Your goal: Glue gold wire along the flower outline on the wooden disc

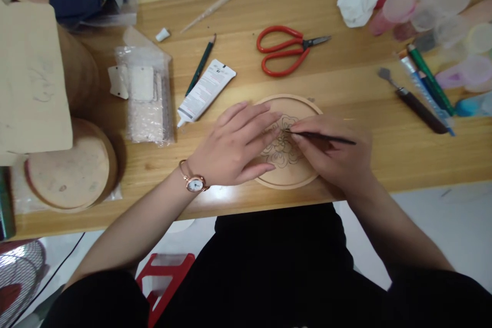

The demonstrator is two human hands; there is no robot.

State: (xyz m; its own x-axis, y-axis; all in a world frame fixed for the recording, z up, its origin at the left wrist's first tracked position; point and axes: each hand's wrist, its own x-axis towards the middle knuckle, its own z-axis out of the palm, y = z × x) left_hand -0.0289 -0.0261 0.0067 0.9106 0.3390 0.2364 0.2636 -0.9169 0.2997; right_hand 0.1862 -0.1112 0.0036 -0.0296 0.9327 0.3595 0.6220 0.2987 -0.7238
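Note:
A round wooden plaque (288,106) lies flat on the pine tabletop, with a flower outlined in dark lines on its face. My left hand (234,143) rests spread on the plaque's left side, holding it down, and a wristwatch (195,183) sits on that wrist. My right hand (330,154) pinches a thin dark-handled fine brush (326,137), whose tip touches the flower's centre. The hands hide much of the plaque and part of the drawing.
Red-handled scissors (292,50), a white glue tube (205,92), a green pencil (200,64) and a palette knife (413,102) lie around the plaque. Wood slices (71,164) stand at the left. Translucent pink cups (400,5) crowd the far right. The table's near edge (115,218) runs below my hands.

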